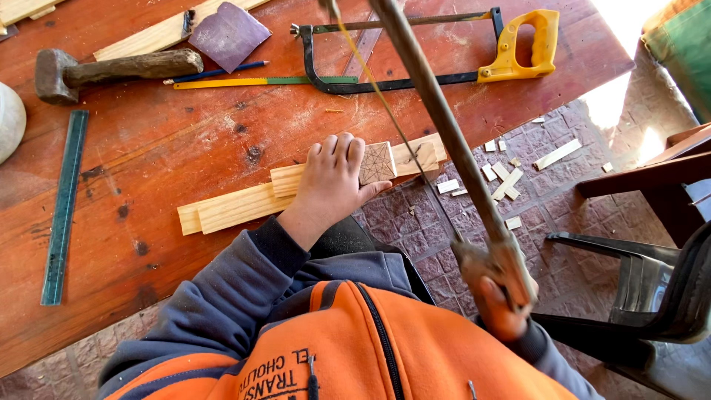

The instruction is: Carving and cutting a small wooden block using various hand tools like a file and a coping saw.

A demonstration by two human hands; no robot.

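The wooden strip (296,191) lies along the near edge of the red table (148,185), its far end jutting over the paving. The left hand (333,181) presses flat on it, fingers together, just beside a pencilled square block (378,163). The right hand (500,307) is clenched around the handle of a frame saw (444,122) (its thin blade meets the wood beyond the block). A yellow-handled hacksaw (444,52), mallet (111,70) and green ruler (65,204) lie well apart.
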